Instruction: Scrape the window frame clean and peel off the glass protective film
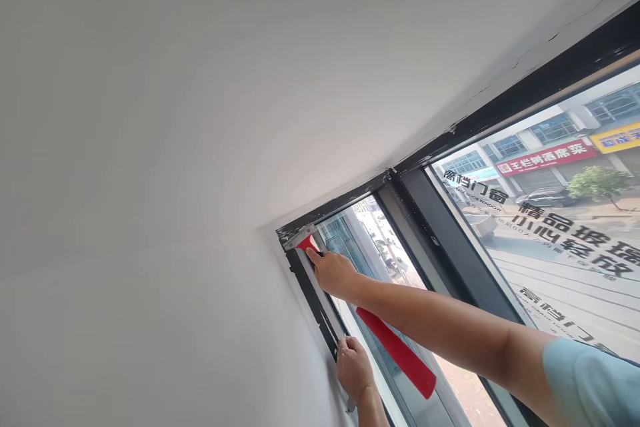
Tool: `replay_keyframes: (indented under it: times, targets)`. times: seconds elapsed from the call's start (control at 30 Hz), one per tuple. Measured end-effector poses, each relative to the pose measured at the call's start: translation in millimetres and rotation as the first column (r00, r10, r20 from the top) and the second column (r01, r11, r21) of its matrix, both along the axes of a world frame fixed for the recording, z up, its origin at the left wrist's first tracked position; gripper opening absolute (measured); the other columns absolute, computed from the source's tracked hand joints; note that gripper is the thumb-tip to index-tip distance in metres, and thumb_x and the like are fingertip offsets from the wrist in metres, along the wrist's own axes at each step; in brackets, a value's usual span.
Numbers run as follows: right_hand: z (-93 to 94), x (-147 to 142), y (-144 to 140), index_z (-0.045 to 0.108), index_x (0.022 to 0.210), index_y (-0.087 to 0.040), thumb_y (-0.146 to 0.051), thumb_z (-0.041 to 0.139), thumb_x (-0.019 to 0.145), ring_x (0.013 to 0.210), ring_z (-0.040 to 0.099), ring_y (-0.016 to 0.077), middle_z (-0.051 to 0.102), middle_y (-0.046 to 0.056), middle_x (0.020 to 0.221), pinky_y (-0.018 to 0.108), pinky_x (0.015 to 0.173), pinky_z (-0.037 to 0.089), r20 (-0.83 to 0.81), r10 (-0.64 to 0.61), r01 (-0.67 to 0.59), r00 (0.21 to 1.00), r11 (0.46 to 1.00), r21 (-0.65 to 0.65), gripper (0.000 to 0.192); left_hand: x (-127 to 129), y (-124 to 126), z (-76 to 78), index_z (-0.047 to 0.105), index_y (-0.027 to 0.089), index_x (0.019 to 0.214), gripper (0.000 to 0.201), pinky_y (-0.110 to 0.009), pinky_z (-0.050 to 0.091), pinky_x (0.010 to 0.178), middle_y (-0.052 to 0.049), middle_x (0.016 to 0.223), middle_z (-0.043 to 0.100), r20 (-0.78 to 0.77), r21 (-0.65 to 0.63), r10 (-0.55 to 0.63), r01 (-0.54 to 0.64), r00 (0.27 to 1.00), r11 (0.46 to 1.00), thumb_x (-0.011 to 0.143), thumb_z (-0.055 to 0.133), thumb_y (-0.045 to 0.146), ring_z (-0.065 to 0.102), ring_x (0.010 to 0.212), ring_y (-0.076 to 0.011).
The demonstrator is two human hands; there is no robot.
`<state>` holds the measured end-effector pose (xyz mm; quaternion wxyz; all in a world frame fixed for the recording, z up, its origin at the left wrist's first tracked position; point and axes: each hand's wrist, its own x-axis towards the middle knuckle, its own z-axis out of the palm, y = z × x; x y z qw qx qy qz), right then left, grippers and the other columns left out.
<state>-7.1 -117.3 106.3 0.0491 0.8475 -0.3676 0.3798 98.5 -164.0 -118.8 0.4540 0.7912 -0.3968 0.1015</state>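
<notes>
My right hand (334, 273) reaches up to the top left corner of a dark window frame (350, 195). It grips a red scraper (400, 350) near its head. The scraper's metal blade (299, 237) lies against the frame's corner, and the long red handle runs down under my forearm. My left hand (353, 367) is lower, closed against the left upright of the frame. A small grey tool end (351, 405) pokes out below that fist; what it is cannot be made out.
A white ceiling (225, 80) and a white wall (150, 320) meet at the window corner. The frame's paint is chipped near the corner. A dark mullion (440, 247) splits the panes. The right pane (560, 227) carries printed lettering, with a street and shop signs beyond.
</notes>
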Motion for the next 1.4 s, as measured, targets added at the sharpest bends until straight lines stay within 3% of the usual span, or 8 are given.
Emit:
replay_keyframes:
  times: [0.23, 0.63, 1.03, 1.17, 1.4]
  targets:
    - [9.2, -5.8, 2.3, 0.019, 0.151, -0.022, -0.022, 0.035, 0.095, 0.074, 0.063, 0.0244, 0.063, 0.013, 0.094, 0.031, 0.059, 0.049, 0.023, -0.017, 0.018, 1.000, 1.000, -0.008, 0.058, 1.7, -2.1, -1.1, 0.057, 0.017, 0.081, 0.030, -0.031, 0.035, 0.063, -0.009, 0.091, 0.066, -0.004, -0.008, 0.007, -0.007, 1.000, 1.000, 0.093, 0.030, 0.025, 0.060, 0.081, -0.0235]
    - [-2.7, -7.6, -8.6, 0.025, 0.149, -0.022, -0.025, 0.033, 0.096, 0.072, 0.063, 0.0234, 0.063, 0.013, 0.091, 0.030, 0.060, 0.048, 0.041, -0.021, 0.024, 0.999, 0.998, -0.058, 0.053, -0.2, 0.1, 2.8, 0.057, 0.015, 0.082, 0.030, -0.032, 0.035, 0.063, -0.010, 0.093, 0.066, 0.003, -0.012, 0.003, -0.003, 1.000, 1.000, 0.093, 0.031, 0.023, 0.061, 0.081, -0.0236]
    - [1.4, -11.1, -9.2, 0.026, 0.148, -0.022, -0.022, 0.034, 0.096, 0.066, 0.061, 0.0223, 0.063, 0.011, 0.083, 0.029, 0.056, 0.046, 0.013, -0.030, 0.030, 0.999, 0.998, -0.057, 0.053, -2.6, 3.0, 5.0, 0.057, 0.015, 0.082, 0.031, -0.032, 0.036, 0.064, -0.010, 0.095, 0.066, 0.015, 0.002, 0.006, -0.006, 1.000, 1.000, 0.093, 0.030, 0.023, 0.061, 0.082, -0.0233]
    - [-6.9, -10.8, -15.6, 0.027, 0.148, -0.024, -0.025, 0.033, 0.097, 0.071, 0.062, 0.0224, 0.063, 0.012, 0.090, 0.030, 0.060, 0.047, 0.060, -0.002, 0.007, 0.998, 0.997, -0.077, 0.051, -1.7, 2.0, 4.3, 0.056, 0.016, 0.080, 0.029, -0.031, 0.036, 0.064, -0.009, 0.093, 0.066, 0.012, -0.002, 0.009, -0.009, 1.000, 1.000, 0.093, 0.031, 0.023, 0.061, 0.080, -0.0230]
    - [-37.0, 11.7, -32.6, 0.020, 0.150, -0.027, -0.029, 0.026, 0.100, 0.076, 0.063, 0.0199, 0.061, 0.012, 0.103, 0.028, 0.065, 0.047, 0.146, -0.016, 0.030, 0.989, 0.995, -0.095, 0.050, -1.1, 1.4, 2.5, 0.057, 0.015, 0.079, 0.029, -0.031, 0.035, 0.062, -0.010, 0.092, 0.066, 0.022, -0.029, 0.015, -0.014, 1.000, 0.999, 0.093, 0.032, 0.022, 0.062, 0.079, -0.0227]
